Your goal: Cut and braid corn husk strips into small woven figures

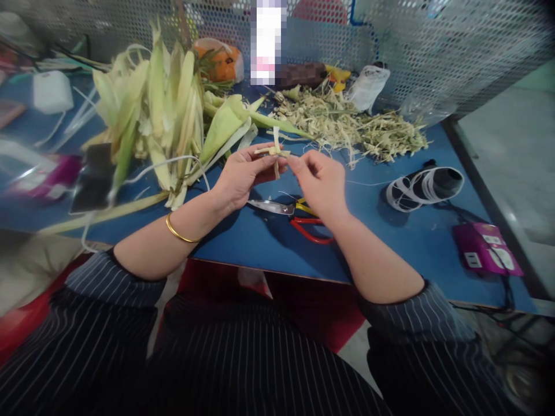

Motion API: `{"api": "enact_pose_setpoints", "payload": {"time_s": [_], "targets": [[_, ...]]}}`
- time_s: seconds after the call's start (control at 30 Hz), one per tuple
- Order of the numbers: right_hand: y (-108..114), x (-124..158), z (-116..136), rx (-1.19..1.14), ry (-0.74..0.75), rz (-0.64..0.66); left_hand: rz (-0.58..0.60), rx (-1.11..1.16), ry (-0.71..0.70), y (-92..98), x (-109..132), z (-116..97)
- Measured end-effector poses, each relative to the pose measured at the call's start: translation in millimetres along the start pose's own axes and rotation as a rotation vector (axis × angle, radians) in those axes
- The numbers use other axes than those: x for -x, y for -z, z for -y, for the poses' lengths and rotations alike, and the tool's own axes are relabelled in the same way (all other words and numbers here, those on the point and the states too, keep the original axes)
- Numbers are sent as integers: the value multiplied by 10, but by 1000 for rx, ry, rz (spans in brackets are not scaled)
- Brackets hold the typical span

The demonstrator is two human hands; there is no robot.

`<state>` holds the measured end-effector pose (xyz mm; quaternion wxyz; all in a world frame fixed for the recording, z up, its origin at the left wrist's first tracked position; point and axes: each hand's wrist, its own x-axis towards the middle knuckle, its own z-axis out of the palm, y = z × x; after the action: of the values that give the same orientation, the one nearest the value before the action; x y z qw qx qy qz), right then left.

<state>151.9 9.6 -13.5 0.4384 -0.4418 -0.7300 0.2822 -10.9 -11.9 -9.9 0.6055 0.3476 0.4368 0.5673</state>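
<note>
A small cross of pale corn husk strips [276,151] is pinched in my left hand [243,173], with its strips sticking out several ways. Close on its right side, my right hand [319,180] has thumb and forefinger pressed together at the strip's end. A thin white thread [366,184] runs from behind that hand to a dark spool wound with white thread [425,188]. What exactly lies between the right fingertips is too small to see clearly. Below both hands, scissors [310,222] with red and yellow handles lie on the blue table [269,251], partly hidden by my right hand.
Corn husks [160,110] are heaped at the left, with a white cable [165,160] across them. Husk scraps [347,124] pile up at the back right. A purple box [485,248] sits near the right edge. Behind stands a perforated metal panel [416,52].
</note>
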Motion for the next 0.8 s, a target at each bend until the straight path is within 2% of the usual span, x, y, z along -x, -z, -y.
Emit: {"api": "enact_pose_setpoints", "payload": {"time_s": [0.07,0.17,0.27,0.5,0.8], "targets": [[9,-42,-44,-82,-27,-18,48,2,19,-4,18,-25],[3,-80,-82,-188,-36,94,116,-13,83,-15,53,-68],[-3,-73,-66,-170,-9,123,156,-17,133,-15,72,-87],[16,-29,9,-140,11,166,163,-13,173,-2,48,-14],[34,-53,17,-273,-91,149,159,-6,216,-3,38,-65]]}}
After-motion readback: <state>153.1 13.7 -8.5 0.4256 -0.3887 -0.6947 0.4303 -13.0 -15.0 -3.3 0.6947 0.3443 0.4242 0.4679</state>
